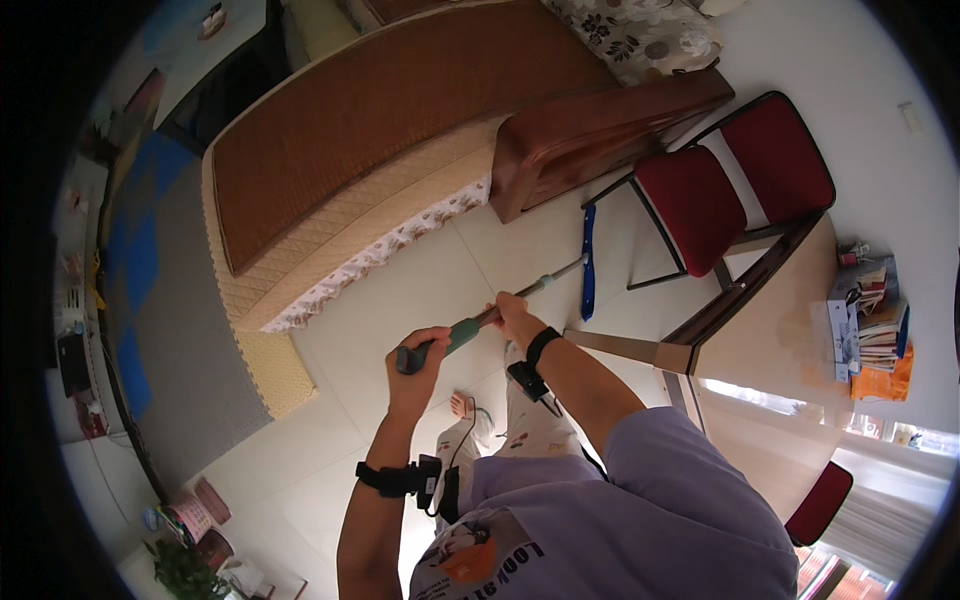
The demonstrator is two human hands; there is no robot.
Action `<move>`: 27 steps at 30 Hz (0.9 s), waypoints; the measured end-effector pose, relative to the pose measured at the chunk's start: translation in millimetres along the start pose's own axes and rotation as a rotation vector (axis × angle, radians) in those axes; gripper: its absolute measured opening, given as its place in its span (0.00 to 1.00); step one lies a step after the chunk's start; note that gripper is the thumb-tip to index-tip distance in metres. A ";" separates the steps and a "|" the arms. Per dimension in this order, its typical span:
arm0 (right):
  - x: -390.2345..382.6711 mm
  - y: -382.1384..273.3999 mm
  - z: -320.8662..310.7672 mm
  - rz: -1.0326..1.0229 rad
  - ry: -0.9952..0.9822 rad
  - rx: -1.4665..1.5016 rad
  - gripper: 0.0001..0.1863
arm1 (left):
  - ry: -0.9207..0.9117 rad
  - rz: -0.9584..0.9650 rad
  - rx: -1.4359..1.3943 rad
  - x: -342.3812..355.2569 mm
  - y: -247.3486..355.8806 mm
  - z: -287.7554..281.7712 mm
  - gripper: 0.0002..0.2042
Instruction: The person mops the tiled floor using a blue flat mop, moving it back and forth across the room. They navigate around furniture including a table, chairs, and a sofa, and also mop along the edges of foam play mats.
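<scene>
A long-handled mop with a narrow blue head [588, 285] reaches away from me to the right. Its head lies on the pale tiled floor beside a red chair. My left hand [415, 368] is closed round the dark green grip at the pole's near end. Further down the pole, my right hand [512, 316] is wrapped about the shaft. Black straps with small devices sit on both my wrists and forearms. The pole slants from my left hand up and right to the blue head.
A bed [400, 115] with a brown mat and wooden headboard [600, 130] stands ahead. The red chair [690, 208] and a table [780, 300] with books [885, 335] are at right. A grey mat [200, 330] and a potted plant [180, 570] lie left.
</scene>
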State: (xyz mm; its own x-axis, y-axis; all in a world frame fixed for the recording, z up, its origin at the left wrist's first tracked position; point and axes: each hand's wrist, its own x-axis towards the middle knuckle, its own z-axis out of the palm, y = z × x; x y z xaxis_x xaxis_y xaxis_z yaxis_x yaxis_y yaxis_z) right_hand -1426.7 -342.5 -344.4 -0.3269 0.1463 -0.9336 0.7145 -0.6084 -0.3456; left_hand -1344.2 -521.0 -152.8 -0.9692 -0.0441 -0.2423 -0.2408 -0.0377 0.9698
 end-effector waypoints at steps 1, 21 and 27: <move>-9.5 7.4 2.6 0.028 -0.023 0.044 0.19 | 0.000 -0.006 0.022 -2.7 6.3 -7.2 0.05; 21.9 -141.4 13.1 -0.165 -0.195 0.364 0.04 | -0.291 0.447 0.179 92.9 47.0 108.7 0.06; 61.6 -211.9 -8.7 -0.188 -0.312 0.399 0.06 | -0.335 0.427 0.118 150.8 39.7 164.6 0.08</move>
State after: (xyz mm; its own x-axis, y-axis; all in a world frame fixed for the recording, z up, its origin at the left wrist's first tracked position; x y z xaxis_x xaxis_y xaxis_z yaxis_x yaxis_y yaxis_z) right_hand -1592.9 -197.8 -329.5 -0.6382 0.0789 -0.7658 0.3559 -0.8518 -0.3843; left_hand -1508.5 -364.8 -146.7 -0.9410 0.2893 0.1754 0.1912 0.0272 0.9812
